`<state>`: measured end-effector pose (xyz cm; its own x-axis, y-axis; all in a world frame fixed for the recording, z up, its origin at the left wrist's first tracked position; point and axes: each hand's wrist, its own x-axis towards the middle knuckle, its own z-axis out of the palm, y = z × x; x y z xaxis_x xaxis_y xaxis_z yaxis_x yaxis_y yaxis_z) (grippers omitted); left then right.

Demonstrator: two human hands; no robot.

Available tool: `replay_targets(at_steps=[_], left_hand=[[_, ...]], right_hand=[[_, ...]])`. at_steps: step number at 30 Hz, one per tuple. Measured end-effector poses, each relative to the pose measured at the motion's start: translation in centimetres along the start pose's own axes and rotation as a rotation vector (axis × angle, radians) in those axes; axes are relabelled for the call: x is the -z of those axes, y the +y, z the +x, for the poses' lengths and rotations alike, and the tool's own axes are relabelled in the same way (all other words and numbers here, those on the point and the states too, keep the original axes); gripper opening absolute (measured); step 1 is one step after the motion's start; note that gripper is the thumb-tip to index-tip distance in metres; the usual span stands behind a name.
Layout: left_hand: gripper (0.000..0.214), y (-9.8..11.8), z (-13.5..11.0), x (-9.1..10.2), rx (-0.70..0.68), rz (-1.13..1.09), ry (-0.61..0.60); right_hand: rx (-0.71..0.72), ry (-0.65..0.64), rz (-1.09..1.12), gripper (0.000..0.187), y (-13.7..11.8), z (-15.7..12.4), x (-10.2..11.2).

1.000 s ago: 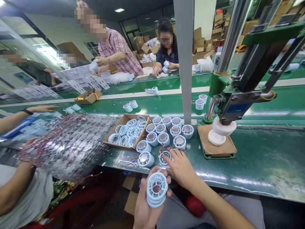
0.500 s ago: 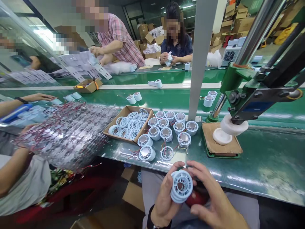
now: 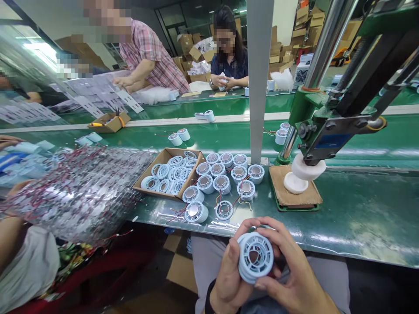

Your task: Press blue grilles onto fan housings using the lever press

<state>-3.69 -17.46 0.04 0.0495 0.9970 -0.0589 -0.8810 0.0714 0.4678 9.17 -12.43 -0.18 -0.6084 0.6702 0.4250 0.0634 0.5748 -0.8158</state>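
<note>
Over my lap, my left hand (image 3: 229, 272) is closed round a small stack of light blue slotted plastic rings (image 3: 243, 267). The front ring faces up toward me, with an open middle. My right hand (image 3: 290, 270) curls round the stack's right side, its thumb and fingertips touching the rings. The fingers behind the stack are partly hidden. Just beyond my hands, on the green bench (image 3: 353, 226), lies a flat round part with wires (image 3: 224, 210). Several light blue round housings with metal discs (image 3: 196, 212) stand beside it.
A cardboard box (image 3: 141, 188) of loose blue rings stands left of the housings. At right is a green lever press (image 3: 303, 104) with a white pad (image 3: 295, 183) on its base. A wire-covered plastic bundle (image 3: 81, 192) lies left. Co-workers (image 3: 231, 56) sit and stand across the bench.
My right hand has closed in from the right and now touches the stack of rings. The stack has shifted slightly right in view. The camera view has turned a little to the right.
</note>
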Motion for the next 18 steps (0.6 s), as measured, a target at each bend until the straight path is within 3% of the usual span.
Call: replay_targets(at_steps=[18], left_hand=[[0.049, -0.13, -0.29, 0.0, 0.104, -0.033, 0.145]], right_hand=[[-0.041, 0.056, 0.097, 0.068, 0.29, -0.07, -0.17]])
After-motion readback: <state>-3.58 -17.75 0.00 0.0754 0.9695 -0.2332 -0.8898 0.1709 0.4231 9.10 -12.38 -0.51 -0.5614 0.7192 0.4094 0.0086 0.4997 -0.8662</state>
